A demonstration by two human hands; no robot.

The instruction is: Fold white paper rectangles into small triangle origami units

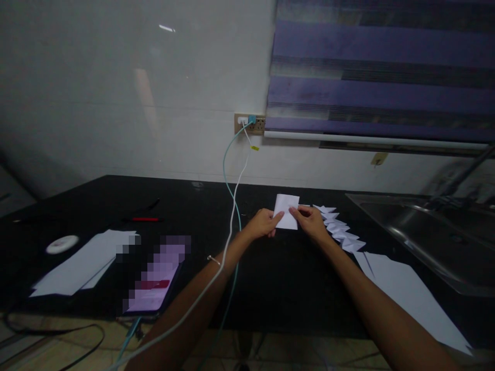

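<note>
A small folded piece of white paper (pixel 286 212) is held up just above the black countertop, between both hands. My left hand (pixel 266 221) pinches its left edge, with the thumb lying on the front face. On the other side, my right hand (pixel 310 220) grips the right edge, its thumb and fingertips pressed against the paper. Close to the right hand, several folded white paper pieces (pixel 340 229) with pointed tips lie in a row. Below that row, flat sheets of white paper (pixel 410 293) rest on the counter. The fingers behind the paper are partly hidden.
A stack of white paper (pixel 87 263), a white round object (pixel 62 244), a red pen-like object (pixel 145 219) and a phone (pixel 158 278) lie at left. White and teal cables (pixel 232 216) run from the wall socket (pixel 249 123) across my left arm. A metal sink (pixel 433 234) is at right.
</note>
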